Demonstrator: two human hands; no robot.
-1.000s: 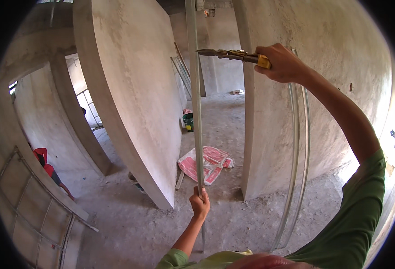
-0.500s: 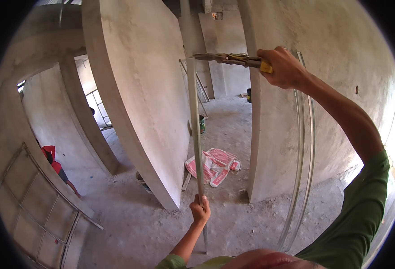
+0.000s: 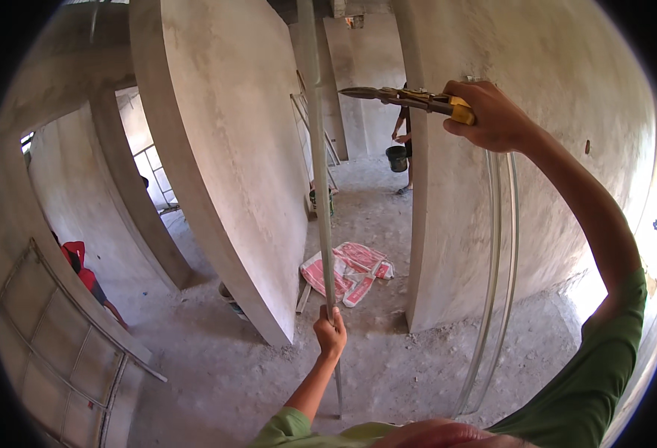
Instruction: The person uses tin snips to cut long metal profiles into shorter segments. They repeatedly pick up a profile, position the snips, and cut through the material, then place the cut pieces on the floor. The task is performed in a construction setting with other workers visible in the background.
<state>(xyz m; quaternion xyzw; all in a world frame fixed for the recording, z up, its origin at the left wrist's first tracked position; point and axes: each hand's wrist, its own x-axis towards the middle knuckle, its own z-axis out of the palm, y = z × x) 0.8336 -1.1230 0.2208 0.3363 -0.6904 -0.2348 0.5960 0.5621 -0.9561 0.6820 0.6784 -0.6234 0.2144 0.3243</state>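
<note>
My left hand (image 3: 330, 334) is wrapped round the lower part of a long, thin metal channel (image 3: 321, 187), which stands upright before me and runs out of the top of the head view. In my raised right hand (image 3: 492, 116) is a pair of tin snips (image 3: 399, 95) with yellow grips. The blades look closed and point left; their tip is a short gap to the right of the channel. At about that height the channel's edge shows a slight kink or nick.
Two more metal channels (image 3: 495, 284) lean by the right wall (image 3: 552, 224). Red-and-white sacks (image 3: 349, 272) lie in the doorway, where a person carries a dark bucket (image 3: 396, 158). A metal grid frame (image 3: 67, 336) leans at left; beyond it is a person in red (image 3: 82, 265).
The snips have come off the channel toward the right, and their jaws have closed. A person with a bucket has come into view in the far room. My left hand keeps its grip.
</note>
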